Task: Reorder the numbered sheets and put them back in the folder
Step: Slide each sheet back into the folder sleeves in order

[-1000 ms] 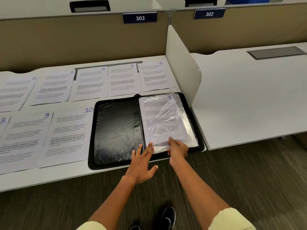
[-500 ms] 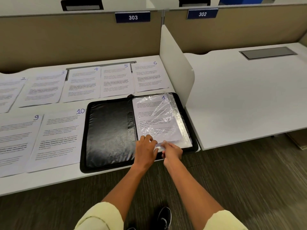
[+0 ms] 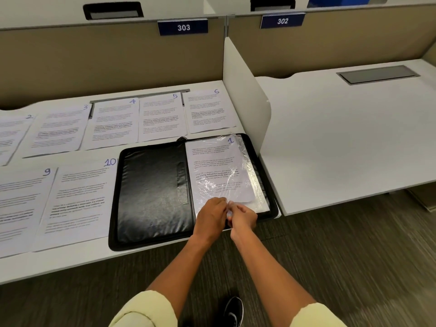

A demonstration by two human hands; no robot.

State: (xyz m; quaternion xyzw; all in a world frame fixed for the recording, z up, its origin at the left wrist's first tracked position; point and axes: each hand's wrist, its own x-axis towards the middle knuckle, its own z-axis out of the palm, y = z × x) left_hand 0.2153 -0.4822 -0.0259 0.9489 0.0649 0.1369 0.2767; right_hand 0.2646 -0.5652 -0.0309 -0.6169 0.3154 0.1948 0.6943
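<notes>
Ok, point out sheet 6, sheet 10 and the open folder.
sheet 6 (image 3: 207, 112): head view, middle of the page.
sheet 10 (image 3: 80, 199): head view, middle of the page.
folder (image 3: 153, 192): head view, black left inner cover.

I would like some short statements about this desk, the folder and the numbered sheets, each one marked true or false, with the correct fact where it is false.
1. The folder lies open on the desk. True.
2. The sheet marked 1 lies in the left half of the folder. False: it lies in the right half, under a clear plastic sleeve.
3. Both hands meet at the near edge of that sheet, the left hand beside the right hand. True.
4. The sheet marked 10 lies to the right of the folder. False: it lies to its left.
5. The sheet marked 6 lies beyond the folder. True.
</notes>
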